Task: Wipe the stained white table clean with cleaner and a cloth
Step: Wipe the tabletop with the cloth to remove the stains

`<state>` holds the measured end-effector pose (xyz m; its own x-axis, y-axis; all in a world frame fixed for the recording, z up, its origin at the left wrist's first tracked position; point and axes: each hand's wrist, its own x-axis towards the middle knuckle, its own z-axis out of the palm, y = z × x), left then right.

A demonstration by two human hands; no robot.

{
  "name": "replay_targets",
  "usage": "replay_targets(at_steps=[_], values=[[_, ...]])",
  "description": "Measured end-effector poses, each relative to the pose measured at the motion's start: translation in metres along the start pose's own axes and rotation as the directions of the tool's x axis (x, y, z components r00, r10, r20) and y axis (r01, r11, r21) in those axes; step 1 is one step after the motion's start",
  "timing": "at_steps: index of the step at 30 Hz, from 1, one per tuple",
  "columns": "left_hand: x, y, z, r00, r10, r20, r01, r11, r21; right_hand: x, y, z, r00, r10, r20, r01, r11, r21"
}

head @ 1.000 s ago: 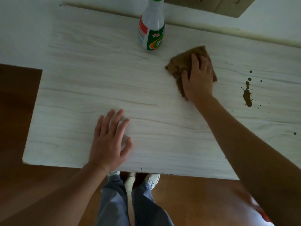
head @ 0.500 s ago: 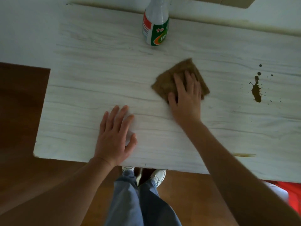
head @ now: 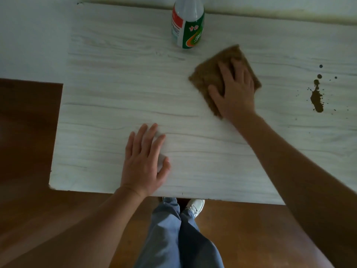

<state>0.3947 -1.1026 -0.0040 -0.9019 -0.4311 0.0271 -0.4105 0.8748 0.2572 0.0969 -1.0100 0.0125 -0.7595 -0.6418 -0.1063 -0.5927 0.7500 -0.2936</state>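
A person leans over a white wood-grain table [head: 116, 97], seen from above. The right hand [head: 234, 91] lies flat with fingers spread on a brown cloth [head: 208, 74], pressing it to the tabletop right of centre; the cloth's corners stick out beyond the fingers toward the far edge and to both sides. The left hand [head: 144, 161] rests palm down near the table's front edge, fingers loosely spread and holding nothing. A cleaner bottle [head: 188, 24] with a green, red and white label stands upright near the far edge, just beyond the cloth and apart from it. A dark brown stain [head: 317, 99] with scattered droplets around it marks the surface to the right of the cloth, well clear of it. Bare tabletop stretches between the two hands and out to the left edge, where the brown floor [head: 27, 132] begins. The table's far edge runs along a pale wall [head: 29, 35]. Below the front edge, blue trousers [head: 173, 238] and a white shoe [head: 195, 206] show.
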Motion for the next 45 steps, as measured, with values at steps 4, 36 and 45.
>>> replay_targets(at_steps=[4, 36, 45], values=[[-0.001, -0.001, 0.002, 1.0, 0.003, -0.008, -0.003, 1.0, 0.002, 0.039, -0.024, 0.009, 0.992, 0.105, -0.072, -0.105, 0.994, -0.007], [-0.001, 0.002, -0.004, 0.999, -0.011, 0.038, 0.011, 1.0, -0.003, -0.1, -0.029, 0.018, 0.999, 0.028, -0.028, -0.027, 0.999, 0.017], [-0.001, 0.018, -0.01, 0.995, -0.052, 0.081, 0.044, 0.995, 0.094, -0.161, 0.05, -0.009, 0.976, -0.193, 0.101, 0.191, 0.981, 0.028]])
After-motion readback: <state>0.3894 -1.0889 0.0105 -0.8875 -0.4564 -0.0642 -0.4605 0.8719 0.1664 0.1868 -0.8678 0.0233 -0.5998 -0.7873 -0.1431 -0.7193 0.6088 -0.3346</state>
